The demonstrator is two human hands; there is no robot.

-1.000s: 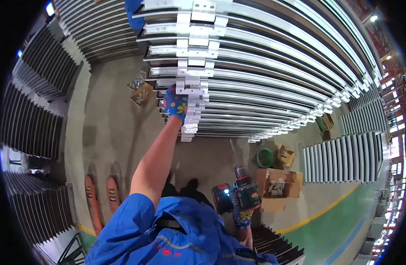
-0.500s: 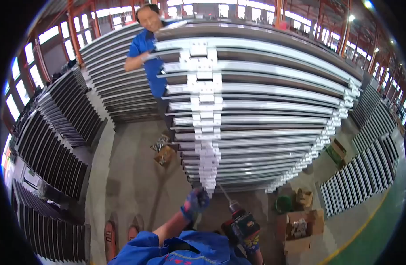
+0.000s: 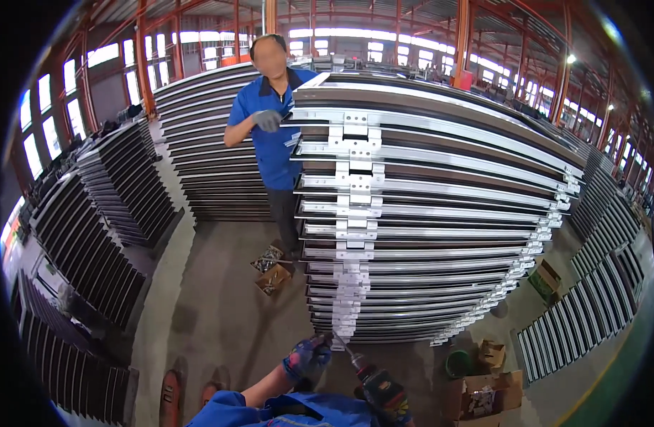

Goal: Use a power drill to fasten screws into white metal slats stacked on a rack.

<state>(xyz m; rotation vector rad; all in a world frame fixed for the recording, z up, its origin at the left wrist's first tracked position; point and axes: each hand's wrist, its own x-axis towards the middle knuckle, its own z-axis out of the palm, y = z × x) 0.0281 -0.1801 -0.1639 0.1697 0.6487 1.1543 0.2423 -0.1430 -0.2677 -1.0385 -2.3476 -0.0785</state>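
My right hand (image 3: 399, 411), in a patterned glove, grips a cordless drill (image 3: 381, 388) at the bottom of the view. Its long bit (image 3: 347, 349) points up and left at the lower end of a column of white hinges (image 3: 352, 285). Beside the bit tip is my left hand (image 3: 309, 357), gloved, its fingers curled together close to the lowest hinge; what they hold is hidden. The hinges sit along the edges of a tall stack of silver-edged frames (image 3: 441, 196). A second row of hinges (image 3: 547, 213) runs down the stack's right side.
Across the stack's left corner stands a co-worker (image 3: 275, 135) in blue with a grey glove. On the floor are open cartons of parts (image 3: 483, 398), a small box (image 3: 273, 279) and a green bucket (image 3: 458, 364). More frame stacks (image 3: 92, 242) line both sides.
The view has tilted up. My drill has come closer to my left hand, its bit tip now by the fingers. The co-worker has straightened, a gloved hand now showing at the stack's corner.
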